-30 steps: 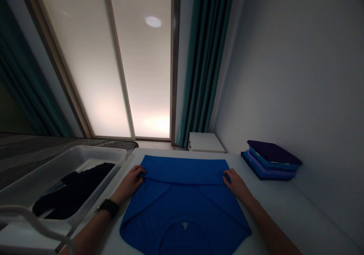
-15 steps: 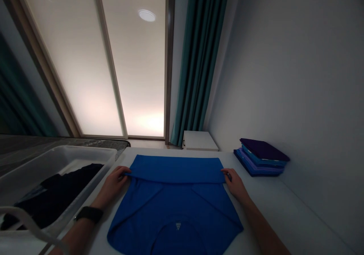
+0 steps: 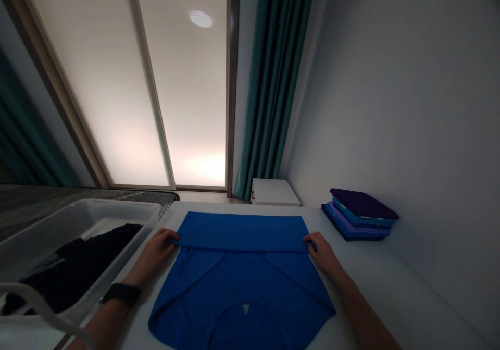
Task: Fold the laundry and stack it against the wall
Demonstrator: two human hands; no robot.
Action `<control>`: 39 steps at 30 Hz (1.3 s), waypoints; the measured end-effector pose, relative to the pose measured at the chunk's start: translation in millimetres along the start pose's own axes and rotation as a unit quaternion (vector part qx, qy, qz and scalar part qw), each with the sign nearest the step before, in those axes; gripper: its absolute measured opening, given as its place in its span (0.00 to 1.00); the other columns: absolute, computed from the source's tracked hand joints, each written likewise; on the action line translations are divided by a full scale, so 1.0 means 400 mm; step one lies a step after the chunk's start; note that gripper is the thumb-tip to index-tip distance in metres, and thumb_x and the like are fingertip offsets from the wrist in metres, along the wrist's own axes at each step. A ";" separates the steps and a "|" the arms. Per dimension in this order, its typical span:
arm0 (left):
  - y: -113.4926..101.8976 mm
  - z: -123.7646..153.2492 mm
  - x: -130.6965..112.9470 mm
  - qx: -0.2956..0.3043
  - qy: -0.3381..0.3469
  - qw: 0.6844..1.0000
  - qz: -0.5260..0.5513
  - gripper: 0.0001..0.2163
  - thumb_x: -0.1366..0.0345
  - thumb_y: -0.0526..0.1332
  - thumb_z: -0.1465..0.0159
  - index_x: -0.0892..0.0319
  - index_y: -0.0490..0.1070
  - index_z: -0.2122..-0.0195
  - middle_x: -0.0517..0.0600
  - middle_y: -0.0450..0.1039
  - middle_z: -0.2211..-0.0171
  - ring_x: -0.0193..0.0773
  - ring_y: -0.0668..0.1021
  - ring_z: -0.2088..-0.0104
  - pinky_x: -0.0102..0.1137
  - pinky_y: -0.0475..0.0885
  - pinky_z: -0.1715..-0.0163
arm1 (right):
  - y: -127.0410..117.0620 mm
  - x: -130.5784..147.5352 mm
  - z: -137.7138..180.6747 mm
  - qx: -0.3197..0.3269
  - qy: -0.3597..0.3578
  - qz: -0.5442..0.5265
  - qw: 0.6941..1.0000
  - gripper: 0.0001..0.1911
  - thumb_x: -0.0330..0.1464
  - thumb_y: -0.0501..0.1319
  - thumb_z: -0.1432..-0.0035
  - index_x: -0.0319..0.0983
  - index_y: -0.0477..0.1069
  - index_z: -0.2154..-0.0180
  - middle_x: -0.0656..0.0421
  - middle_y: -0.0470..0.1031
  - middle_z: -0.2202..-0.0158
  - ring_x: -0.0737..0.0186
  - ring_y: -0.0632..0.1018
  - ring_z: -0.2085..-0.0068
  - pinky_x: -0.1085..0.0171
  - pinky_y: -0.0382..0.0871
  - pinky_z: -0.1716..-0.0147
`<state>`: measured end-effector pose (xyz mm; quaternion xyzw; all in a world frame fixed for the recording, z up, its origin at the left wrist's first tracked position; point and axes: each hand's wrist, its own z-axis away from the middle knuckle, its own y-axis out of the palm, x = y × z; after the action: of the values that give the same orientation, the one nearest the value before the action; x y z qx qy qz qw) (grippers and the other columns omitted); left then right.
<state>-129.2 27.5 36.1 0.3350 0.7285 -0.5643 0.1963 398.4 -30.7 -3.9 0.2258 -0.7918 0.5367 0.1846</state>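
Observation:
A blue T-shirt (image 3: 246,272) lies spread on the white table (image 3: 375,292), its neckline with a small pale label toward me. The far end is turned over into a flat band across its whole width. My left hand (image 3: 159,243) pinches the left corner of that band between thumb and fingers. On the opposite side, my right hand (image 3: 319,248) grips the right corner the same way. The sleeves are tucked inward, making slanting edges on the shirt. A dark watch (image 3: 121,294) is on my left wrist.
To the left stands a translucent plastic bin (image 3: 154,217) holding dark clothes (image 3: 82,261). A stack of folded clothes (image 3: 359,217), purple and blue, sits at the right by the wall. Behind the table are a small white cabinet (image 3: 275,191) and a teal curtain (image 3: 273,89).
The folded band's near edge lies flatter and straighter against the shirt. Both hands keep their hold at the corners, almost unmoved.

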 end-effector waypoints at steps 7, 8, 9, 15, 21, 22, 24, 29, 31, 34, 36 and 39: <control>0.000 0.003 0.003 0.001 0.006 1.000 -0.005 0.10 0.59 0.57 0.46 0.57 0.74 0.67 0.52 0.73 0.61 0.45 0.77 0.62 0.38 0.74 0.59 | -0.003 0.002 0.005 -0.019 -0.022 0.055 0.998 0.14 0.28 0.48 0.44 0.41 0.72 0.65 0.54 0.71 0.63 0.56 0.74 0.58 0.57 0.67 0.55; 0.000 0.004 0.001 -0.003 0.003 1.000 -0.004 0.11 0.59 0.56 0.45 0.57 0.74 0.66 0.52 0.73 0.61 0.45 0.77 0.62 0.38 0.74 0.60 | -0.004 0.004 0.005 -0.033 -0.029 0.070 0.997 0.14 0.28 0.48 0.44 0.41 0.72 0.65 0.54 0.71 0.63 0.56 0.73 0.58 0.57 0.66 0.55; 0.001 0.005 -0.002 -0.006 -0.001 1.000 -0.004 0.12 0.58 0.56 0.45 0.58 0.74 0.65 0.52 0.73 0.62 0.45 0.77 0.63 0.38 0.74 0.60 | -0.003 0.009 0.006 -0.047 -0.038 0.084 0.995 0.14 0.28 0.48 0.43 0.40 0.72 0.65 0.53 0.71 0.63 0.55 0.73 0.59 0.56 0.66 0.55; 0.005 0.005 -0.006 -0.026 0.015 1.000 0.004 0.13 0.57 0.55 0.42 0.59 0.74 0.64 0.52 0.73 0.64 0.44 0.77 0.65 0.37 0.73 0.62 | 0.025 0.137 -0.002 -0.010 -0.110 0.100 0.989 0.13 0.28 0.49 0.39 0.39 0.72 0.61 0.53 0.73 0.62 0.55 0.73 0.59 0.56 0.64 0.58; 0.019 -0.001 0.023 -0.047 0.020 0.999 0.015 0.14 0.55 0.56 0.41 0.59 0.74 0.63 0.51 0.71 0.66 0.42 0.76 0.68 0.35 0.71 0.64 | 0.109 0.426 -0.046 0.112 -0.196 0.060 0.972 0.13 0.26 0.50 0.37 0.41 0.71 0.59 0.56 0.74 0.60 0.58 0.72 0.58 0.59 0.62 0.58; 0.021 -0.001 0.026 -0.049 0.017 0.998 0.022 0.15 0.54 0.56 0.40 0.59 0.74 0.63 0.51 0.72 0.66 0.42 0.76 0.68 0.35 0.71 0.64 | 0.130 0.474 -0.057 0.120 -0.213 0.054 0.968 0.12 0.26 0.50 0.36 0.41 0.71 0.59 0.56 0.74 0.60 0.59 0.72 0.58 0.59 0.62 0.58; 0.023 0.000 0.028 -0.050 0.009 0.998 0.035 0.15 0.54 0.56 0.40 0.59 0.74 0.63 0.52 0.73 0.66 0.42 0.76 0.67 0.35 0.71 0.63 | 0.179 0.559 -0.083 0.135 -0.245 0.048 0.959 0.11 0.26 0.52 0.37 0.41 0.71 0.59 0.56 0.74 0.60 0.59 0.72 0.58 0.60 0.61 0.58; 0.027 0.002 0.032 -0.053 0.000 0.997 0.059 0.13 0.56 0.57 0.39 0.59 0.73 0.64 0.52 0.74 0.67 0.43 0.76 0.65 0.36 0.71 0.62 | 0.316 0.705 -0.143 0.154 -0.271 0.048 0.949 0.10 0.29 0.54 0.36 0.41 0.70 0.56 0.56 0.74 0.58 0.59 0.72 0.56 0.61 0.59 0.56; 0.031 0.001 0.037 -0.059 -0.001 0.996 0.072 0.12 0.57 0.57 0.40 0.59 0.73 0.64 0.51 0.75 0.68 0.42 0.76 0.67 0.35 0.71 0.63 | 0.362 0.739 -0.158 0.163 -0.261 0.051 0.950 0.10 0.32 0.55 0.36 0.41 0.70 0.54 0.56 0.74 0.57 0.58 0.71 0.54 0.60 0.58 0.55; 0.036 -0.001 0.041 -0.065 -0.001 0.994 0.086 0.10 0.59 0.58 0.40 0.59 0.74 0.65 0.50 0.75 0.69 0.41 0.76 0.68 0.34 0.70 0.65 | 0.415 0.771 -0.168 0.168 -0.247 0.067 0.952 0.12 0.34 0.57 0.38 0.41 0.69 0.53 0.55 0.73 0.55 0.57 0.71 0.53 0.60 0.58 0.55; 0.037 -0.001 0.039 -0.066 0.000 0.994 0.092 0.09 0.60 0.58 0.41 0.59 0.74 0.65 0.50 0.75 0.69 0.40 0.76 0.68 0.34 0.70 0.65 | 0.440 0.783 -0.167 0.157 -0.239 0.087 0.954 0.11 0.34 0.58 0.39 0.42 0.69 0.54 0.55 0.73 0.55 0.56 0.71 0.53 0.59 0.59 0.55; 0.037 0.001 0.033 -0.062 0.001 0.994 0.093 0.08 0.62 0.58 0.41 0.58 0.73 0.65 0.49 0.75 0.69 0.40 0.76 0.68 0.33 0.70 0.65 | 0.462 0.794 -0.163 0.136 -0.228 0.113 0.957 0.08 0.34 0.58 0.39 0.42 0.69 0.57 0.55 0.73 0.57 0.55 0.70 0.53 0.59 0.59 0.55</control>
<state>-127.7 32.7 17.1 0.3890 0.7281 -0.4972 0.2672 35.2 39.0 47.3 0.2738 -0.7525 0.5915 -0.0950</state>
